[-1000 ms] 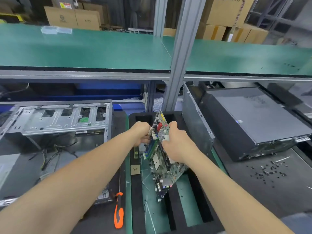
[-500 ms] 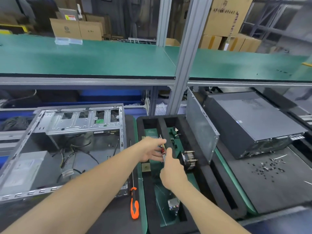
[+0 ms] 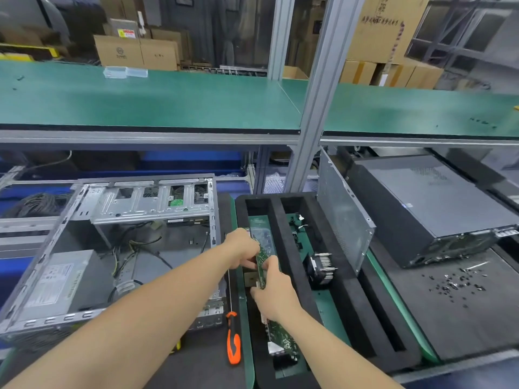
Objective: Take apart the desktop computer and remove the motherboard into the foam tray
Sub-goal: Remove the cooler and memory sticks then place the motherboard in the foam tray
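Observation:
The green motherboard [image 3: 281,336] stands on edge inside the left slot of the black foam tray [image 3: 348,301], in the middle of the bench. My left hand [image 3: 243,247] pinches its upper far edge. My right hand [image 3: 273,293] grips the same top edge a little nearer to me. The opened desktop case [image 3: 109,248] lies on its side at the left, with its power supply [image 3: 56,282] and loose cables still inside. A heatsink with a fan [image 3: 320,266] sits in the tray's middle slot.
An orange-handled screwdriver [image 3: 233,341] lies between the case and the tray. The case's metal side panel [image 3: 341,220] leans upright against the tray's right side. A closed black computer [image 3: 432,203] rests at the right, with several loose screws [image 3: 455,282] in front of it.
The motherboard was held tilted above the tray; both hands have lowered it edgewise into the left slot. The camera view has also tipped down and left.

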Motion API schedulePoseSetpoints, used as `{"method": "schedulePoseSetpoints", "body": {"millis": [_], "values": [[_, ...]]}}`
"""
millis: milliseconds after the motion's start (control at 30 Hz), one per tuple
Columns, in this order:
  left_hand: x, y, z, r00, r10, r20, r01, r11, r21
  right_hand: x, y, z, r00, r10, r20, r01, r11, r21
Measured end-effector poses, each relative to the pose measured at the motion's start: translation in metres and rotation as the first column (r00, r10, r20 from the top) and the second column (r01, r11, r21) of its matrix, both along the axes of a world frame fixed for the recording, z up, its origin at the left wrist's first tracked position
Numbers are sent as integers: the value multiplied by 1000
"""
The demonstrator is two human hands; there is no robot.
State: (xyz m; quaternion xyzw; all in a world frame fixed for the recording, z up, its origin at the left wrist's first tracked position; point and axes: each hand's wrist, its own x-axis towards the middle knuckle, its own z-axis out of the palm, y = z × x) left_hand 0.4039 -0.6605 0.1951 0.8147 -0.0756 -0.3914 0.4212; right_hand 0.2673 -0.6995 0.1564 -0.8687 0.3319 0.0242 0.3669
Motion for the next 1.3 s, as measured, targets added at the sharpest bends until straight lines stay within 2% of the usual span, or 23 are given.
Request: {"method": "schedulePoseSetpoints", "body": {"millis": [133,367,500,667,833,1033,1167,1300], "values": [[-3,2,0,995,-31,96,24,997,68,3,-3,-1,999,32,-26,-32,999,16],[-3,-3,-4,958,-184,219,129,962,240,9,-6,-3,992,81,-97,-79,996,30],[-1,-4,-1,910,-217,353,99,941,323,12,-11,-3,985,126,-114,-119,990,73],[-7,-2,9,901,-326,285,220,911,347,17,-17,-1,969,192,-157,-180,980,85],[-7,6,18,913,-270,306,202,951,236,28,-31,10,965,223,-141,-204,970,135],[14,30,44,857,19,515,28,996,-83,61,-43,42,971,218,96,-221,975,25],[33,67,61,839,211,502,-114,969,-217,84,-36,68,934,257,247,-263,965,-8],[39,114,68,837,287,466,-193,952,-239,100,-11,90,883,313,348,-323,946,-31]]}}
